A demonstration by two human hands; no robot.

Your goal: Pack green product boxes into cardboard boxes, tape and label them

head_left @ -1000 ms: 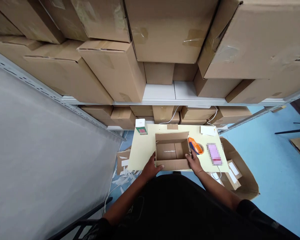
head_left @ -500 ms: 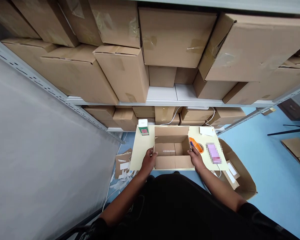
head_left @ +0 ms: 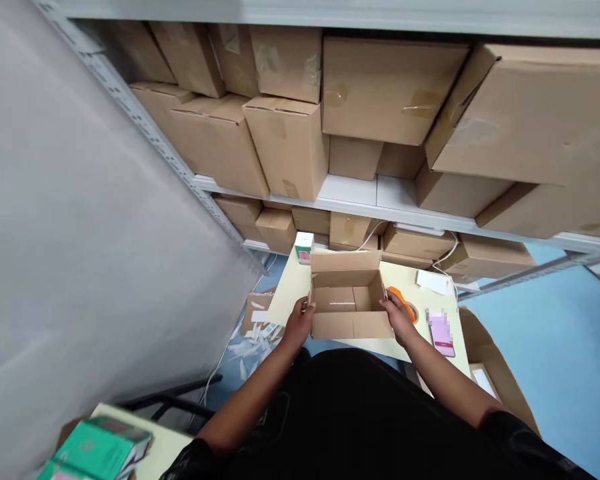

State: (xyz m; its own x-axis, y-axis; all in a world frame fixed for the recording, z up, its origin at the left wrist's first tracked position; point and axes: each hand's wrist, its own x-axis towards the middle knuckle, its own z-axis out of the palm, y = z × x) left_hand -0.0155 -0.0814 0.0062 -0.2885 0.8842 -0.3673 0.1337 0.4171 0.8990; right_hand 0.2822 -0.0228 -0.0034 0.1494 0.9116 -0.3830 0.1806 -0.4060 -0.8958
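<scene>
An open cardboard box (head_left: 353, 325) faces up in front of me, its near and far flaps folded out and its inside bare. My left hand (head_left: 300, 322) is closed on its left side wall, and my right hand (head_left: 398, 316) grips the right side wall. Beneath and behind the box is a pale yellow table (head_left: 287, 293). Just beyond my right hand lies an orange tape dispenser (head_left: 405, 303), partly hidden by that hand. A small white and green box (head_left: 305, 247) stands at the table's far left corner.
A phone (head_left: 442, 333) and a white packet (head_left: 434, 281) lie on the table's right. Shelves with cardboard boxes (head_left: 285, 143) rise ahead. Paper scraps (head_left: 253, 345) litter the floor at left. Green packages (head_left: 97, 447) sit on another surface at lower left. A large carton (head_left: 495, 360) stands at right.
My view has turned to the left, bringing the green packages into sight. Both hands keep hold of the cardboard box, which has shifted relative to the table.
</scene>
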